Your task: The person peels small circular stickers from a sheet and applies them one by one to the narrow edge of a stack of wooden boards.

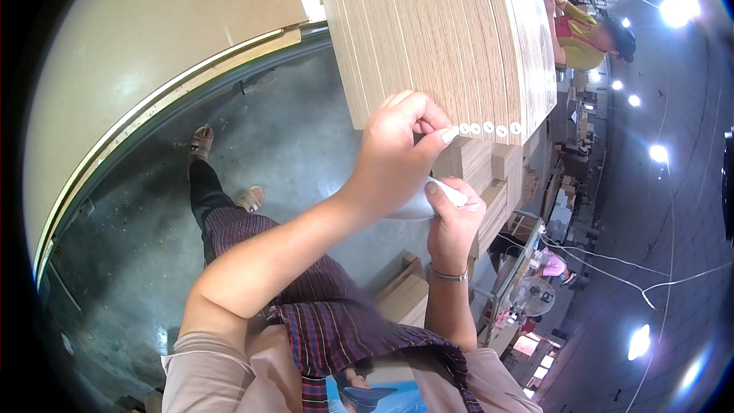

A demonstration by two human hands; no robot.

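A tall stack of wood-grain boards (436, 30) stands on edge in front of me. Along its lower edge runs a row of small white round caps (489, 128). My left hand (401, 149) reaches up to that edge, thumb and forefinger pinched at the leftmost cap. My right hand (453, 222), wearing a thin bracelet, is just below it and is closed on a white sheet or bag (428, 199) that hangs between the two hands.
A large beige panel (138, 53) leans at the left over the grey concrete floor (290, 138). Lower stacks of boards (497, 183) sit behind my hands. A person in a yellow top (585, 38) works at the upper right; another person sits at the lower right.
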